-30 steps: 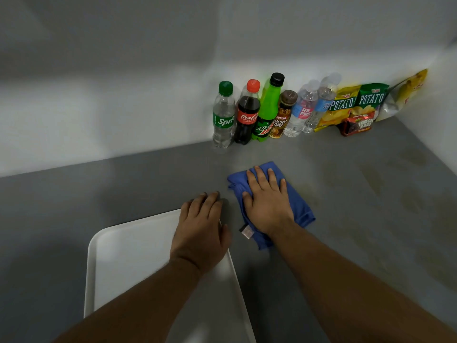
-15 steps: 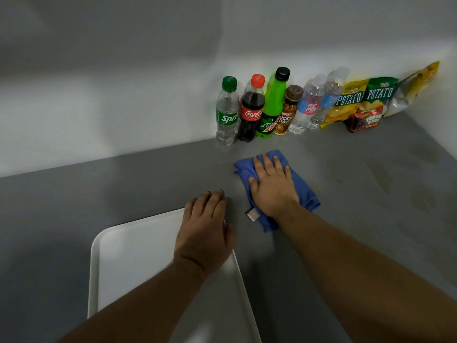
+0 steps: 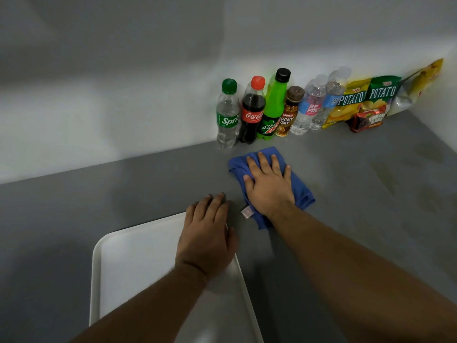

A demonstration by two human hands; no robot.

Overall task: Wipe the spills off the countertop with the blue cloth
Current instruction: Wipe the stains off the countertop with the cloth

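While the left hand (image 3: 206, 240) lies flat on the tray (image 3: 138, 256) corner, the right hand (image 3: 268, 188) presses the blue cloth (image 3: 300, 194) down, fingers (image 3: 263, 162) straight.

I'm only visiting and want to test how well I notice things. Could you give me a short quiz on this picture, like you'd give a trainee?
1. Which hand presses the blue cloth on the countertop? A left, B right, C both.
2. True or false: the Coca-Cola bottle lies on its side.
3. Fill in: the left hand rests on a corner of the white ___.
Key: 1 B, the right hand, fingers flat on the cloth. 2 False, it stands upright. 3 tray.
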